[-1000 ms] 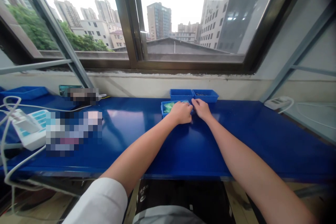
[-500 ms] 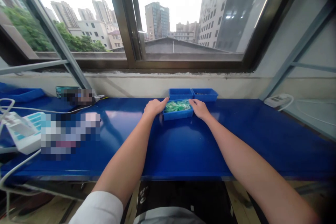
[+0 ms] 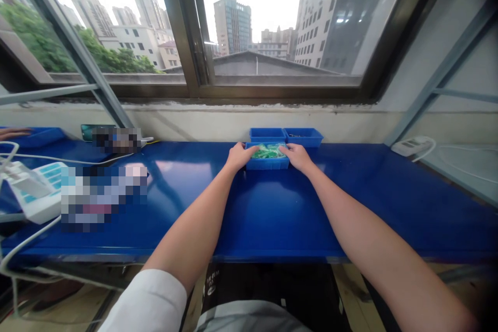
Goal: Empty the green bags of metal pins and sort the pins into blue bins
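Observation:
A small blue plastic bin (image 3: 267, 164) stands on the blue table in front of me, filled with green items in clear plastic bags (image 3: 268, 151). My left hand (image 3: 240, 157) grips its left end, the thumb over the rim and the fingers down the outer side. At the right end my right hand (image 3: 297, 156) holds it the same way, thumb at the edge. The exact kind of the green items is too small to tell. Right behind this bin are two more blue bins, a left one (image 3: 266, 134) and a right one (image 3: 303, 137) with small dark things in it.
On the left lie a white power strip (image 3: 42, 187) with cables and a phone (image 3: 93, 132). Another person's hand (image 3: 15, 133) is over a blue tray (image 3: 42, 137) at far left. A white device (image 3: 412, 147) sits at right. Grey metal posts flank the window.
The bin of green items has shifted slightly right and away from me, squaring up with the bins behind. My left hand moved with it. Another person's hand has appeared at far left.

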Available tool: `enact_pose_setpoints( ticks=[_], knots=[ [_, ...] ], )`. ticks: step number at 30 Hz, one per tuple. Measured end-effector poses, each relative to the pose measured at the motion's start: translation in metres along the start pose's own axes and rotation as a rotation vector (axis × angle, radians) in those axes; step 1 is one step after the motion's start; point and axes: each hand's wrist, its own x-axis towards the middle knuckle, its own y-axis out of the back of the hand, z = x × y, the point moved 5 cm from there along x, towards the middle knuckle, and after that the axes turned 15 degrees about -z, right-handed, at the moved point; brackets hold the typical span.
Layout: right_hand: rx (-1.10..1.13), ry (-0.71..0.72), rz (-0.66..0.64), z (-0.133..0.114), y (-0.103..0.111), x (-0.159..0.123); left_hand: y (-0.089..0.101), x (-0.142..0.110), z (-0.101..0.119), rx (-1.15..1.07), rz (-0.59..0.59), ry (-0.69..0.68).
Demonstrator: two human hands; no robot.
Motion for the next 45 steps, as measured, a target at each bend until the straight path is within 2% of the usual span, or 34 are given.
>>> enact_pose_setpoints(
  ticks=[6, 14, 27, 34, 40, 45],
  knots=[
    [0.064, 0.072, 0.026, 0.001, 0.004, -0.001, -0.006, 0.006, -0.001, -0.157, -0.025, -0.161],
    [-0.108, 0.080, 0.136, -0.012, 0.009, -0.009, -0.005, 0.001, 0.004, -0.150, 0.013, -0.294],
    [-0.162, 0.099, 0.182, -0.006, 0.006, -0.007, -0.001, -0.008, 0.013, -0.065, 0.106, -0.305],
    [-0.206, 0.095, 0.170, 0.000, 0.004, -0.005, -0.002, -0.009, 0.011, -0.032, 0.110, -0.303],
    [-0.219, 0.057, 0.121, 0.001, 0.002, -0.007, -0.003, -0.008, 0.008, 0.024, 0.091, -0.302],
    [-0.177, 0.073, 0.038, 0.004, -0.001, -0.006, -0.008, -0.007, 0.009, -0.040, 0.041, -0.387]
  ],
)
